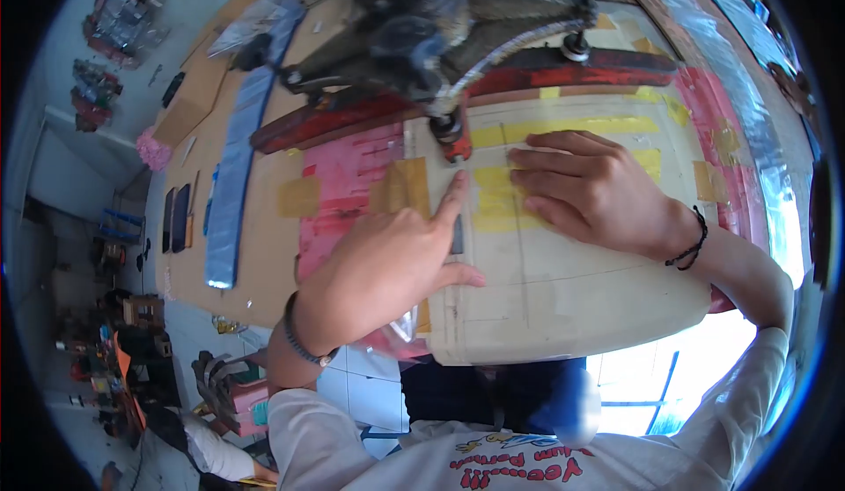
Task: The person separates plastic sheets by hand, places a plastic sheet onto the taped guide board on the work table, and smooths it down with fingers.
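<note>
My left hand [383, 249] rests on a cream board [572, 306] with a rounded near edge. Its index finger points to just below the red tip [455, 143] of a dark machine part, and its thumb is spread apart; the other fingers are hidden. A small dark grey strip [457, 236] shows between that thumb and index finger. My right hand [603, 187] lies flat with fingers stretched over yellow tape [497, 201] on the board. Drawn lines run across the board's surface.
A dark metal machine [414, 42] with a long red bar [519, 77] crosses above the board. Pink sheeting [352, 179] and brown tape [299, 198] lie to the left. Farther left are a blue wrapped strip [238, 183], a phone [181, 216] and a cardboard box [194, 95].
</note>
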`<state>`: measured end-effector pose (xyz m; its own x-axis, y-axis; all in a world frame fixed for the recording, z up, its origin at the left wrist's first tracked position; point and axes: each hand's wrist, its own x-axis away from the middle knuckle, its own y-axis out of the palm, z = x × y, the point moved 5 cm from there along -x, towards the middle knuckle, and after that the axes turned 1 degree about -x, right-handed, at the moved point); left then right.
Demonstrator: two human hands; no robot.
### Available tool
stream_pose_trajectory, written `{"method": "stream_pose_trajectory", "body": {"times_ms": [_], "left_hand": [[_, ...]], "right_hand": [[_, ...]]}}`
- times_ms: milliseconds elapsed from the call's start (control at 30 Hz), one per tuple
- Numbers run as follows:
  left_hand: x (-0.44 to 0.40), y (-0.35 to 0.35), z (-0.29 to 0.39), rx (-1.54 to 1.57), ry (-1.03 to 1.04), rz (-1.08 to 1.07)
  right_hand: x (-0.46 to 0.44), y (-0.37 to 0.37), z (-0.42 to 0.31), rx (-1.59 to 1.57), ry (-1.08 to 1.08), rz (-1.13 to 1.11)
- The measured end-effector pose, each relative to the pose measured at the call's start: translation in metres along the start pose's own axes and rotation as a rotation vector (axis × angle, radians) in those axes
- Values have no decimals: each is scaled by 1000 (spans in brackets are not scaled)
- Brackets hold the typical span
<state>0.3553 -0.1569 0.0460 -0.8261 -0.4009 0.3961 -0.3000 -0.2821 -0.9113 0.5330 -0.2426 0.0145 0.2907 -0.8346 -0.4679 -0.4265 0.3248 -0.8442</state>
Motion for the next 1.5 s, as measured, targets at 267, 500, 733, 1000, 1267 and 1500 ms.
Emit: {"method": "stream_pose_trajectory", "body": {"times_ms": [267,500,733,1000,1267,1500], "left_hand": [[33,21,2,201,83,463],[104,32,2,873,296,797],[100,19,8,876,457,845],[21,-12,23,883,194,196],[-22,-1,26,-105,113,491],[-23,6,27,-105,-62,464]], "right_hand": [[0,-10,-13,22,51,-88],[1,-11,-13,51,7,-68],[4,-11,-15,84,-7,-38],[12,-7,-5,9,32,8],[15,-2,7,-106,127,16],[15,1,8,-31,108,12]]}}
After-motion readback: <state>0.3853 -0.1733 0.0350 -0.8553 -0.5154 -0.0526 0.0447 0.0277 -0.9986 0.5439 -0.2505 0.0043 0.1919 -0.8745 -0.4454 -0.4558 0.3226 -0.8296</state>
